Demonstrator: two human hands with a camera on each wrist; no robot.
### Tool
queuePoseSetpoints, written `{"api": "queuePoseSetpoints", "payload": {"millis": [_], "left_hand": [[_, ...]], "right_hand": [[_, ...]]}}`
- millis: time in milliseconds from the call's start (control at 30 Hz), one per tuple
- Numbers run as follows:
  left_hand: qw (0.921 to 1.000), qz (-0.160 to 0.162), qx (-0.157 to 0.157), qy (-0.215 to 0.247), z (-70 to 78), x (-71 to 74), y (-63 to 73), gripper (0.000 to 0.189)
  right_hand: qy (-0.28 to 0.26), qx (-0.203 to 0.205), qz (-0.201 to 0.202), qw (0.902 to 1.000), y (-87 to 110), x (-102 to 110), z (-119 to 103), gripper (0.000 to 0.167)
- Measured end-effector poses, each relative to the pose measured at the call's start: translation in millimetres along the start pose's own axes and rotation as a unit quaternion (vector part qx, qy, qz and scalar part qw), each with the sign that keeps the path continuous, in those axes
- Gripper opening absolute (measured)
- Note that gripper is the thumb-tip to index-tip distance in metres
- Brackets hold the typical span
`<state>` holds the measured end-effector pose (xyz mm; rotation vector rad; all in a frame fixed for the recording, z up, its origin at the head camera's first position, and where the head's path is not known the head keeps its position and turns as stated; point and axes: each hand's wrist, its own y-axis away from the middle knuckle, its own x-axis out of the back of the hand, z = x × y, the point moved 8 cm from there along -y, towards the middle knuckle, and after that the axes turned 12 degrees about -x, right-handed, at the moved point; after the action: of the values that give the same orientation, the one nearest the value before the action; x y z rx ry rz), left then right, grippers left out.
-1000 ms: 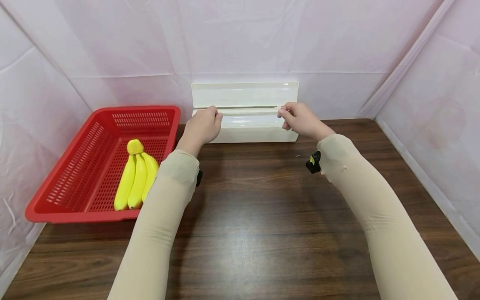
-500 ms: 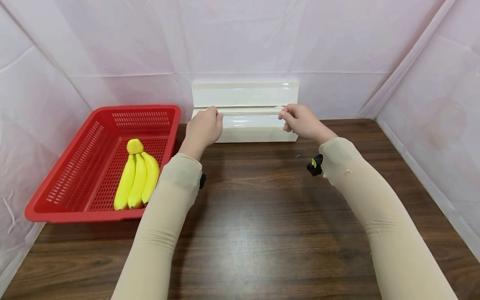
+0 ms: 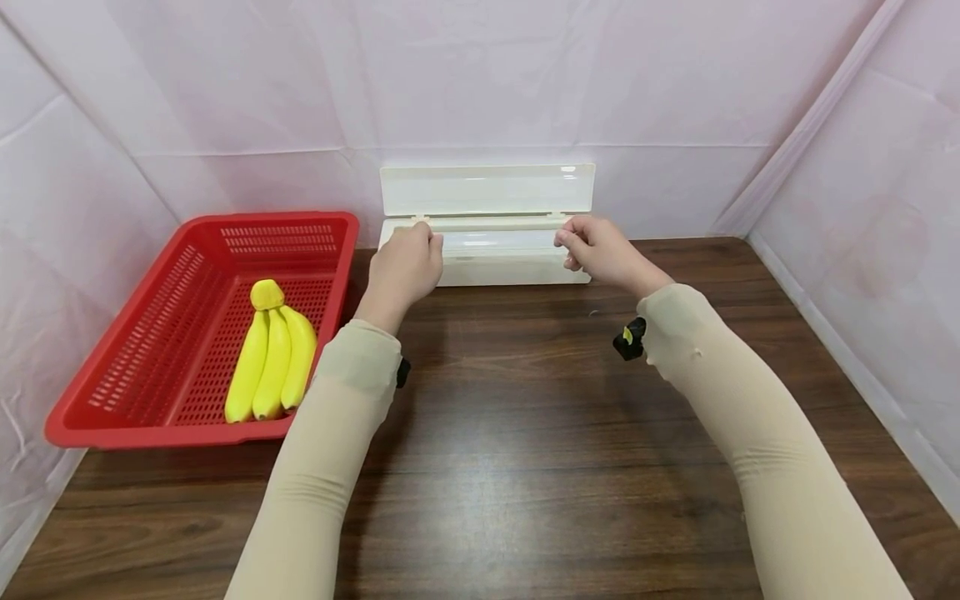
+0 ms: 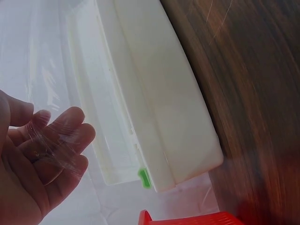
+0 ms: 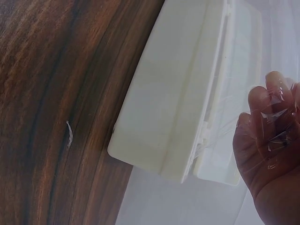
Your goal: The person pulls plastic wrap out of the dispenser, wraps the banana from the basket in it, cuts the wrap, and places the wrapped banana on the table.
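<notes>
A long white cling film dispenser [image 3: 510, 270] lies at the back of the table, its lid [image 3: 487, 190] raised against the backdrop. Transparent cling film [image 4: 49, 91] stretches above it between the two hands. My left hand [image 3: 406, 265] pinches the film near the box's left end, with thumb against forefinger and the other fingers loosely bent. At the right end my right hand [image 3: 602, 252] has its fingers curled, and wrinkled film covers them in the right wrist view. A green piece [image 4: 144, 178] shows at the dispenser's end in the left wrist view.
To the left stands a red perforated basket [image 3: 161, 435] with a bunch of yellow bananas [image 3: 270, 358] in it. A small whitish scrap [image 5: 70, 134] lies on the dark wooden table [image 3: 510, 433]. Pale curtains [image 3: 480, 75] hang behind and at both sides.
Both hands have come slightly down and toward me along the dispenser. Two small hinge pieces now show behind them. The basket and bananas stay in place.
</notes>
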<state>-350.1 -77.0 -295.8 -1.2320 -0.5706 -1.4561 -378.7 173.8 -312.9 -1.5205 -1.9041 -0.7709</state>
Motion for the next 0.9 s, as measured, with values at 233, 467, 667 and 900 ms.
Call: {"api": "queuePoseSetpoints", "payload": {"millis": [233,467,667,900], "left_hand": [[0.9999,0.010,0.004,-0.008,0.4,0.9,4.8,0.033],[0.9996,0.024,0.011,-0.006,-1.2,0.6,8.9,0.034],[0.9992,0.039,0.005,-0.002,-0.7,0.8,12.5,0.033],[0.9991,0.041,0.003,0.008,0.5,-0.4,17.6,0.033]], "right_hand": [[0.006,-0.001,0.006,1.0000,1.6,-1,-1,0.033],[0.001,-0.003,0.000,1.0000,5.9,-3,-4,0.033],[0.002,0.000,0.003,1.0000,7.3,-4,-4,0.031],[-0.001,0.007,0.009,0.9999,11.2,-6,-2,0.031]]}}
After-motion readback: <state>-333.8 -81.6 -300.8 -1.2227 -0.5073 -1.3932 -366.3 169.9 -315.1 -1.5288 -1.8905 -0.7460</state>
